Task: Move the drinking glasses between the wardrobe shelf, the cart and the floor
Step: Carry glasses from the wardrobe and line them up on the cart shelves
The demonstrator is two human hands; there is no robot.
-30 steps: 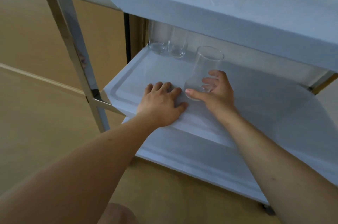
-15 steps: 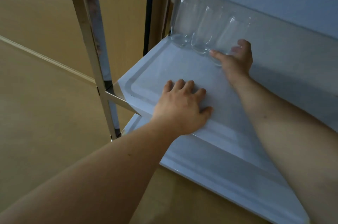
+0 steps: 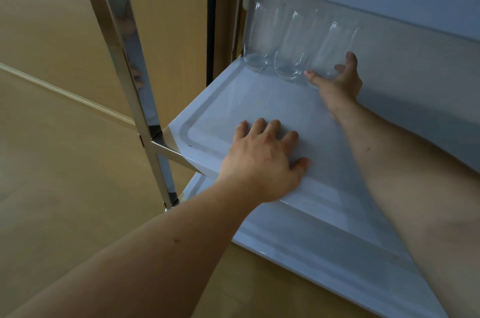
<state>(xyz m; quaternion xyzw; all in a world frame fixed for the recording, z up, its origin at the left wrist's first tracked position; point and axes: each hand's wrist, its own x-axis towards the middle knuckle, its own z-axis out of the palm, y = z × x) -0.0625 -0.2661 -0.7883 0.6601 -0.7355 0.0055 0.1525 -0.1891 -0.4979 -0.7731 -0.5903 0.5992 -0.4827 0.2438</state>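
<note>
My right hand (image 3: 337, 81) grips the third drinking glass (image 3: 331, 50) on the cart's middle shelf (image 3: 233, 99); my left hand (image 3: 262, 161) rests flat, fingers spread.

three glasses (image 3: 291, 45) side by side at cart shelf (image 3: 233, 99) back

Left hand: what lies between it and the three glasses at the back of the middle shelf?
Nothing. In the head view, only bare white shelf runs from the left hand to the glasses. The right hand is around the rightmost glass.
</note>
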